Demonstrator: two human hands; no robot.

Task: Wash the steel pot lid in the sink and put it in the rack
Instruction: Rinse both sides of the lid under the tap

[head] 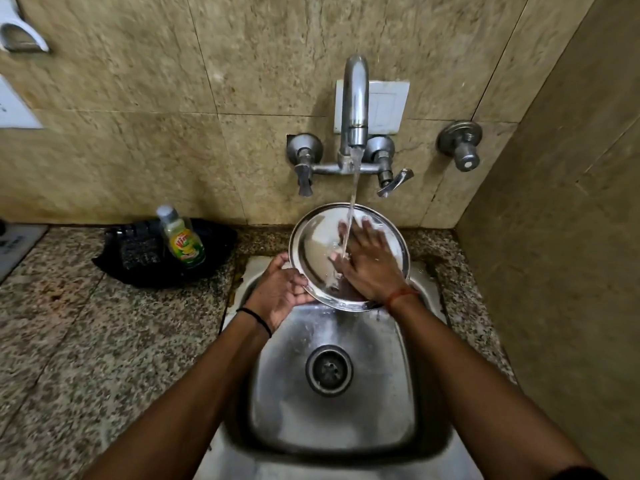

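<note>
In the head view, the steel pot lid (318, 244) sits just above the middle of the frame, held tilted over the far end of the sink (332, 410), its shiny face turned toward the camera. The left hand (280, 292) grips the lid's lower-left rim, fingers curled together around the edge with the thumb on the near face. The right hand (367, 261) lies flat against the lid's face on its right half, fingers spread and pointing toward upper left. A stream of water (351, 209) falls from the tap (355, 98) at upper centre and lands on the lid right at the right hand's fingers. A black band circles the left wrist, an orange thread the right. The sink basin fills the lower centre, with its round drain (329, 370) below the lid and between the two forearms. On the speckled counter (86, 341) at left centre, a dish soap bottle (181, 240) with a green and yellow label stands in a black tray (138, 258) against the tiled wall. A separate valve knob (462, 145) sticks out of the wall at upper right
</note>
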